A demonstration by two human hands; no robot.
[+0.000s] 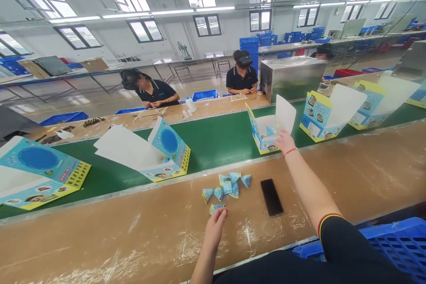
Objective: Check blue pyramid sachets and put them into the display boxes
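Observation:
My right hand (285, 142) reaches into an open printed carton (262, 145) on the green belt. Its bent fingers are at a small blue packet (271, 130), which they appear to grip, though the fingertips are partly hidden. Low over the near bench, my left hand (217, 222) has thumb and fingers pinched together at a blue and yellow triangular packet (215, 207), partly covered by the fingers. Just beyond that hand lies a loose group of similar triangular packets (226, 186). A black phone (271, 197) rests to their right.
More open cartons (169, 151) stand along the green conveyor belt (216, 135), left and right. Across it, two people (242, 77) work at a bench; another is partly hidden behind a metal housing (293, 80). A blue crate (399, 244) sits at lower right.

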